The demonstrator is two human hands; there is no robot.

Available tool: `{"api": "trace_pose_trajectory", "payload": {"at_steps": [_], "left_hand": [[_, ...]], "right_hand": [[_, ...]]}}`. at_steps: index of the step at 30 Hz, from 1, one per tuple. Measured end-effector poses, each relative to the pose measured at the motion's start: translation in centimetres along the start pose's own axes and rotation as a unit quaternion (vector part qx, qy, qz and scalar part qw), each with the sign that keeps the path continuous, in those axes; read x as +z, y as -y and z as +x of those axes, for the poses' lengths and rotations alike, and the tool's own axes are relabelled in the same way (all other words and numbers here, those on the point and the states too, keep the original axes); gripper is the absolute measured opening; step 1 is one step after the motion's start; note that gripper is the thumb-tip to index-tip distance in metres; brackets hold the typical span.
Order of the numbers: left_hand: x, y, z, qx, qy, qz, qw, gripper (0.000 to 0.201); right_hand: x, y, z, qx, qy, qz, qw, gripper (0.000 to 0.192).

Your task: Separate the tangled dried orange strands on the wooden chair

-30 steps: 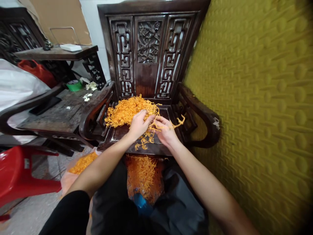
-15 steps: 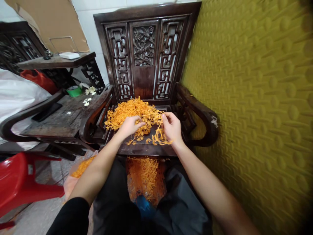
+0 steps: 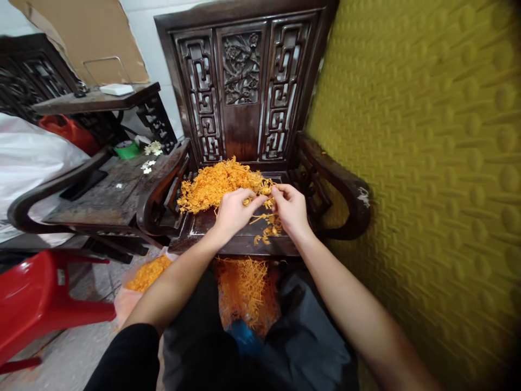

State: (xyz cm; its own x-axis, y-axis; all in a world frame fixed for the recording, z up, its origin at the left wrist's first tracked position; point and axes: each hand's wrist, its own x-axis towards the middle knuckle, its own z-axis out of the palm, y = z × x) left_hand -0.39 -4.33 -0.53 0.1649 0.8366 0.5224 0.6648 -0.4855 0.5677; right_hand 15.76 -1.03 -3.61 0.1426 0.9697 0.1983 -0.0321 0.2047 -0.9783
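Right hand pinched an orange branching sprig above the carved wooden chair's seat. Left hand curled alongside; couldn't tell its grip. Sprig looked light, flexible, tangle-prone; stem seemed the best hold.

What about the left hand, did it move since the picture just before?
Yes. Judged against the carved chair back, the left hand has moved to the right, closer to the right hand.
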Motion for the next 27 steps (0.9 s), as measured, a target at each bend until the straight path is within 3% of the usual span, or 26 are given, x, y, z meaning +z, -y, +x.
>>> {"api": "trace_pose_trajectory", "payload": {"at_steps": [3, 5, 10, 15, 18, 27], "left_hand": [[0.0, 0.6, 0.5, -0.094, -0.002, -0.01, 0.995, 0.042], [0.1, 0.9, 0.8, -0.107, -0.002, -0.011, 0.994, 0.045], [0.2, 1.2, 1.0, -0.004, 0.005, 0.01, 1.0, 0.041], [-0.6, 1.0, 1.0, 0.077, 0.092, 0.02, 0.993, 0.042], [-0.7, 0.7, 1.0, 0.09, 0.123, 0.017, 0.988, 0.046], [-0.6, 0.4, 0.9, 0.156, 0.046, 0.057, 0.985, 0.048]], "right_hand": [[0.0, 0.1, -0.1, 0.016, 0.009, 0.062, 0.998, 0.03], [0.2, 0.2, -0.4, 0.014, 0.033, 0.068, 0.997, 0.031], [0.3, 0.6, -0.8, -0.022, 0.078, 0.021, 0.997, 0.031], [-0.2, 0.8, -0.7, -0.05, 0.111, -0.007, 0.992, 0.034], [-0.2, 0.6, -0.6, -0.045, 0.082, 0.003, 0.996, 0.029], [1.1, 1.1, -0.9, -0.022, 0.036, 0.016, 0.999, 0.029]]}}
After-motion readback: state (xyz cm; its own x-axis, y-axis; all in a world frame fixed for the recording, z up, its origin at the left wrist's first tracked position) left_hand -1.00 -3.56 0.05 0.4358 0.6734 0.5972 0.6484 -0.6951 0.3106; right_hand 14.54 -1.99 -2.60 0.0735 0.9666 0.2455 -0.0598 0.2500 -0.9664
